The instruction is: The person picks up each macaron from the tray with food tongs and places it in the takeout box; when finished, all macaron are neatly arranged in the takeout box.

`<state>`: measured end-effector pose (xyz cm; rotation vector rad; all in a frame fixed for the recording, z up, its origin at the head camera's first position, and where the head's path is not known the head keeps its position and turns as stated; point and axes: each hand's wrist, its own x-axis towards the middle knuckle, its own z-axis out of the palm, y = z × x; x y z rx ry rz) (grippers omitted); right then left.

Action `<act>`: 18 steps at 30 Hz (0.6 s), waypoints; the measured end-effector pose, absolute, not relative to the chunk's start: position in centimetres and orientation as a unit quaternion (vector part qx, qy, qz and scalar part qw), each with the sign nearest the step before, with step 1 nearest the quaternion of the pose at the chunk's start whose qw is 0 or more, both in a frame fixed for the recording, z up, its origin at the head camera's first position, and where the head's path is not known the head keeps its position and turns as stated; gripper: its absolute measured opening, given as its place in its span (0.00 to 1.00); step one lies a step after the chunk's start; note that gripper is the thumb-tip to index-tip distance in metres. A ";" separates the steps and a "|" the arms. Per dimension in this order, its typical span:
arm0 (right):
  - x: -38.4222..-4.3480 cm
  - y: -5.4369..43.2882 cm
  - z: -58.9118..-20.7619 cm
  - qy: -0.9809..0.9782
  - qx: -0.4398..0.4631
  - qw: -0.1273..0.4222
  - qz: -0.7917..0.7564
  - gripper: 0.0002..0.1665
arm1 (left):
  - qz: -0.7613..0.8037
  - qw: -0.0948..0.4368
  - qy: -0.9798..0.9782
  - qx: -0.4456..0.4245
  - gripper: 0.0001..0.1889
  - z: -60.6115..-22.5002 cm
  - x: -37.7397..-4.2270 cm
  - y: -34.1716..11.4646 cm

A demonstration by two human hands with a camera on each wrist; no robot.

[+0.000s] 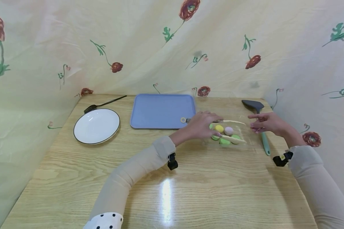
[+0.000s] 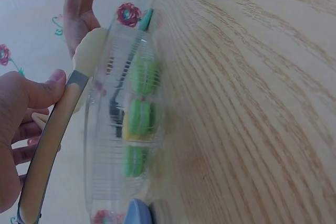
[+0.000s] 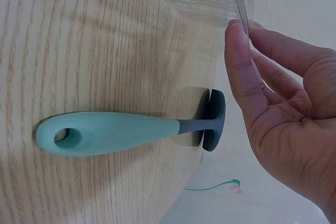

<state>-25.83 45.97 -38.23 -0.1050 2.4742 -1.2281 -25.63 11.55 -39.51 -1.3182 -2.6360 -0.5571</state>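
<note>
My left hand (image 1: 202, 125) grips a pair of tongs (image 2: 52, 145) with beige arms and pale, wavy-edged tips. The tongs lie over a clear plastic box (image 2: 97, 156) on the table. Inside it are several macarons (image 2: 139, 116): green ones, a yellow one (image 1: 219, 128) and a lilac one (image 1: 228, 130). In the head view the tips spread apart above them; whether they touch any, I cannot tell. At the box's right side, my right hand (image 3: 286, 82) pinches the thin clear edge between thumb and fingers.
A spatula (image 3: 110, 132) with a mint handle and dark head lies beneath the right hand. Left of the box is a blue tray (image 1: 163, 111). Farther left are a white, dark-rimmed plate (image 1: 96, 126) and a black fork (image 1: 104, 103). Flowered cloth (image 1: 149, 47) hangs behind the table.
</note>
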 end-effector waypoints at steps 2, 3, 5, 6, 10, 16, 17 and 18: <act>-25.9 45.9 -38.2 0.880 -0.035 0.188 -0.434 0.37 | -0.192 0.071 -0.875 -0.439 0.35 -39.2 -25.6 11.0; -25.9 45.9 -38.2 0.880 -0.033 0.189 -0.434 0.37 | -0.193 0.069 -0.875 -0.438 0.35 -39.1 -25.6 10.7; -25.9 45.9 -38.2 0.881 -0.030 0.189 -0.432 0.37 | -0.196 0.067 -0.876 -0.435 0.36 -38.9 -25.7 10.0; -25.9 45.8 -38.1 0.881 -0.030 0.190 -0.431 0.38 | -0.199 0.068 -0.876 -0.434 0.36 -38.8 -25.7 9.6; -25.9 45.8 -38.0 0.882 -0.031 0.191 -0.430 0.38 | -0.206 0.081 -0.875 -0.431 0.37 -38.6 -25.7 7.9; -25.9 45.7 -37.9 0.881 -0.027 0.196 -0.430 0.38 | -0.219 0.099 -0.873 -0.424 0.37 -38.7 -25.6 4.5; -25.9 45.7 -37.9 0.881 -0.026 0.196 -0.431 0.38 | -0.222 0.100 -0.874 -0.421 0.37 -38.9 -25.5 4.0; -25.9 45.7 -37.9 0.881 -0.025 0.197 -0.430 0.38 | -0.225 0.099 -0.875 -0.417 0.38 -38.9 -25.5 3.4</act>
